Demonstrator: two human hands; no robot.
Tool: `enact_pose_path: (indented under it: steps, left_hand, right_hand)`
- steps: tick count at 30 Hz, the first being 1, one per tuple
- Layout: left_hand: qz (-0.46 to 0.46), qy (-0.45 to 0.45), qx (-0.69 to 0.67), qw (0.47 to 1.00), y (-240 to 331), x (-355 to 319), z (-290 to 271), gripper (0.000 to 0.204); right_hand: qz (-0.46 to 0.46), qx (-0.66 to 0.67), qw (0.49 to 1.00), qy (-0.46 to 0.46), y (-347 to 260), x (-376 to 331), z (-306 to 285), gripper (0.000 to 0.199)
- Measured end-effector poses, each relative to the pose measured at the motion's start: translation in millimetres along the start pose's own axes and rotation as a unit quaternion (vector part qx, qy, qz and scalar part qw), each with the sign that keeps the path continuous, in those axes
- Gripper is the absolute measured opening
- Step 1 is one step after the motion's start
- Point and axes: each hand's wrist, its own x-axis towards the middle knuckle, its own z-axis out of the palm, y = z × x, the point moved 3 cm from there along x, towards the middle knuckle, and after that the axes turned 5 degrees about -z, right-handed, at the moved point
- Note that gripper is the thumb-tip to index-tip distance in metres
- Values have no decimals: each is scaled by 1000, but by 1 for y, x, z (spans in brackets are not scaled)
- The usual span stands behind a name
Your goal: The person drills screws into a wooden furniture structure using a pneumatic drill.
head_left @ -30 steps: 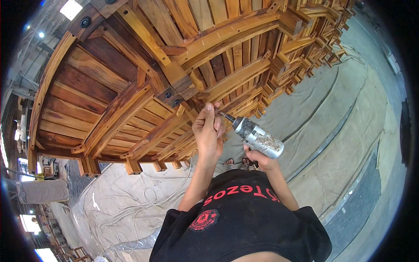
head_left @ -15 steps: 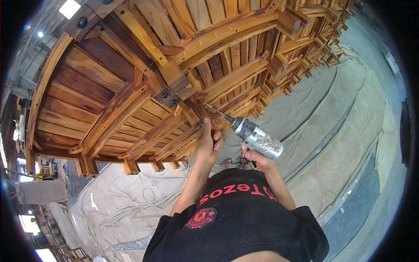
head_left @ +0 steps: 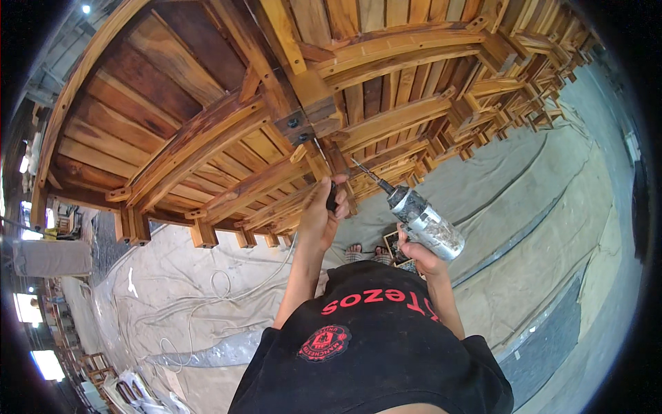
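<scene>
My left hand (head_left: 323,214) is closed around the black handle of what looks like a screwdriver (head_left: 332,196). Its thin metal shaft points up toward a dark plate with two bolts (head_left: 298,129) on a wooden joint. In my right hand (head_left: 422,257) I grip a scuffed silver power drill (head_left: 426,222), with its long bit (head_left: 364,167) aimed up and left. The bit's tip appears just right of a narrow upright timber; whether it touches wood I cannot tell. Both hands are under the slatted wooden frame (head_left: 227,155).
Several joined wooden frames (head_left: 496,86) run away to the far right. Wrinkled grey cloth sheets (head_left: 510,207) cover the floor, with a pale cable (head_left: 227,290) at left. A small box (head_left: 396,245) stands by my feet. White chairs (head_left: 134,390) are at lower left.
The view has shifted, so the wooden frame sits differently. The drill has moved right and down, away from my left hand. More of the black handle in my left hand shows.
</scene>
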Motion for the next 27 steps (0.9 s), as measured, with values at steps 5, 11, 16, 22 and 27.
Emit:
enact_pose_path:
  steps: [5, 11, 16, 22, 27]
  left_hand:
    - [41, -18, -11, 999, 31, -10, 36, 38]
    - [46, -29, -28, 998, 38, -20, 42, 33]
    - [19, -40, -48, 998, 38, -24, 45, 29]
    - [30, -38, -19, 999, 37, -24, 43, 30]
    - [43, -19, -13, 999, 31, -27, 44, 27]
  right_hand:
    - [31, -17, 999, -35, 4, -7, -2, 30]
    - [-69, -212, 973, -59, 7, -12, -5, 27]
    - [-67, -193, 974, -100, -4, -7, 3, 28]
    - [-81, -220, 967, -102, -7, -9, 9, 30]
    - [-79, -244, 962, -95, 3, -13, 9, 30]
